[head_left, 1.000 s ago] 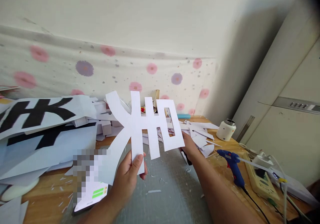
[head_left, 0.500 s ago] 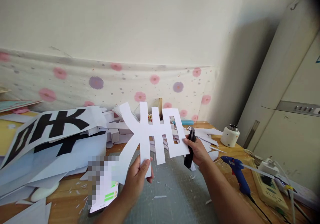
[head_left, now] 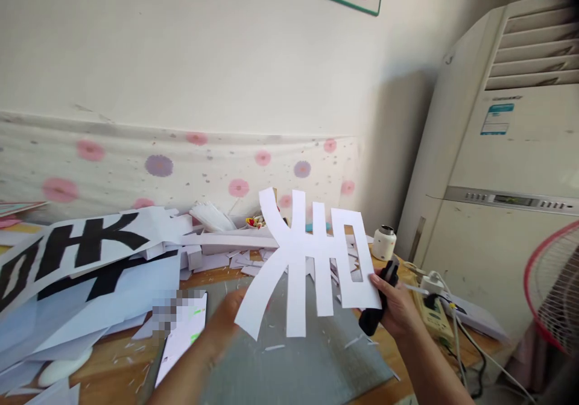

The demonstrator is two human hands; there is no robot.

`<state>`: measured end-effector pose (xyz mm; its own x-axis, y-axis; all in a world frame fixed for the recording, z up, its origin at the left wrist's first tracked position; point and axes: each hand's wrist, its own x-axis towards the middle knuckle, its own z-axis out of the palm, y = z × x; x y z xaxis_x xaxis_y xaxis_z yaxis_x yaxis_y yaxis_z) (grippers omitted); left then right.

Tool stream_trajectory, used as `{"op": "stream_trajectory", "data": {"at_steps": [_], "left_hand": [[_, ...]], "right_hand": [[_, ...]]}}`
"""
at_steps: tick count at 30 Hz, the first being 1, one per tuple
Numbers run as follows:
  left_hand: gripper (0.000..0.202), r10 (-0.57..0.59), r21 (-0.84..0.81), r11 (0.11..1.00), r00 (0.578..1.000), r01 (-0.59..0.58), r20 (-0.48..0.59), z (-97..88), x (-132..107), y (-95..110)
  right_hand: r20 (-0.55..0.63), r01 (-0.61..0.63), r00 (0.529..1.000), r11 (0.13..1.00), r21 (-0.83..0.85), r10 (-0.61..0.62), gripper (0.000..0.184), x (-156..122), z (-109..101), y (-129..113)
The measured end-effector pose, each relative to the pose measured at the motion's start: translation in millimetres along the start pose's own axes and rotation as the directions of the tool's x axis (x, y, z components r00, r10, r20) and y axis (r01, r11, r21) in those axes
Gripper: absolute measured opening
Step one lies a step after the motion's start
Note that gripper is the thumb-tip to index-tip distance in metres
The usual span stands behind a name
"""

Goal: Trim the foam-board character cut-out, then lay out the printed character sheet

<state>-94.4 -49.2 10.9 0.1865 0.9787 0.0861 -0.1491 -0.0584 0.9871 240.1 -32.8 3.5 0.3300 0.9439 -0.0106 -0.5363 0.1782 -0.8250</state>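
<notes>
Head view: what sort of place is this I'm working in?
Probably a home craft bench for paper cutting: a grey cutting mat, heaps of paper offcuts, and a white cut-out in the right hand. A standing air conditioner suggests an ordinary room.

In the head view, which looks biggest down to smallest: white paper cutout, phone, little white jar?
1. white paper cutout, held up close to the camera.
2. phone, lying flat.
3. white jar, farther back, so its true size is unsure.

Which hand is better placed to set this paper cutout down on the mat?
Probably the right hand: it grips the cutout and a black cutter. The left hand is blurred, its grip unclear.
</notes>
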Motion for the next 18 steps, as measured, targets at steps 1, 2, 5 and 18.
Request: {"op": "stream_trajectory", "data": {"at_steps": [1,2,5,18], "left_hand": [[0.035,0.01,-0.036,0.999,0.999,-0.012,-0.037,-2.6,-0.4,10.9],[0.035,0.021,-0.089,0.996,0.998,-0.027,-0.067,-4.4,-2.2,21.7],[0.044,-0.074,-0.185,0.98,0.997,0.074,0.004,-3.9,-17.0,44.0],[0.055,-0.063,0.004,0.998,0.972,0.066,-0.225,0.9,-100.5,7.7]], "right_hand": [[-0.014,0.007,1.0,1.0,-0.003,-0.007,0.053,-2.4,-6.0,-1.4],[-0.022,0.014,1.0,1.0,-0.006,-0.014,0.053,-4.5,-11.0,-2.0],[-0.015,0.031,0.999,0.999,-0.013,-0.032,0.05,-11.3,-18.8,0.2],[0.09,0.176,0.984,0.93,-0.324,-0.155,0.045,-30.9,4.7,20.2]]}}
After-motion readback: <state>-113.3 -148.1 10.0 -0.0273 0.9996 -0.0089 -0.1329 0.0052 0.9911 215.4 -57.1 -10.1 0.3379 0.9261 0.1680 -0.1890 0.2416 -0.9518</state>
